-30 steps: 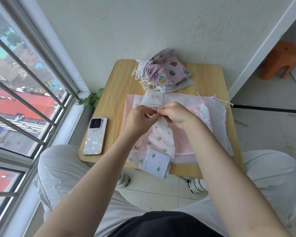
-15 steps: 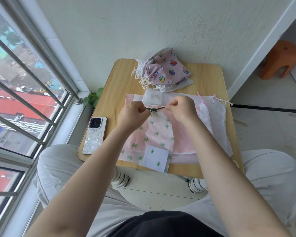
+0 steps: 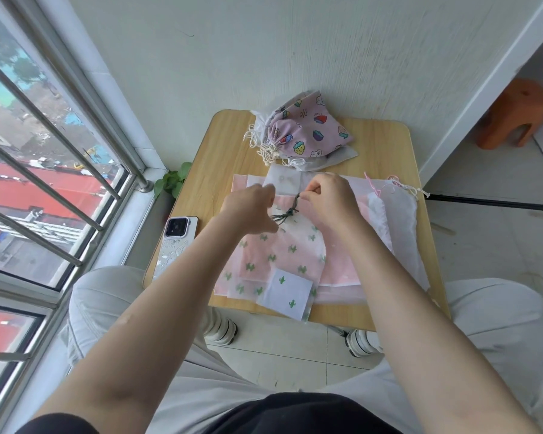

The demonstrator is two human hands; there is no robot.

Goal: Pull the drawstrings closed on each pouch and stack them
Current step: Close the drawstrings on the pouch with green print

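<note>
The cactus pouch (image 3: 279, 255) lies flat on the counter (image 3: 386, 145), on top of the other pouches. If you pull the green cord (image 3: 287, 211) unevenly, the mouth may bunch to one side, or the thin cord may slip out. Your right hand (image 3: 329, 202) pinches the cord's upper end. Your left hand (image 3: 248, 211) seems to hold its lower end with curled fingers.

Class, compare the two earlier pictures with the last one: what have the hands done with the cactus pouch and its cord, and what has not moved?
The hands first met at the mouth of the cactus pouch, then drew the dark cord out sideways between them. Now the right hand pinches the cord's upper end, while the left hand has dropped lower beside the gathered mouth. The phone, the fruit-print pouch and the flat pouches underneath stayed put.
</note>
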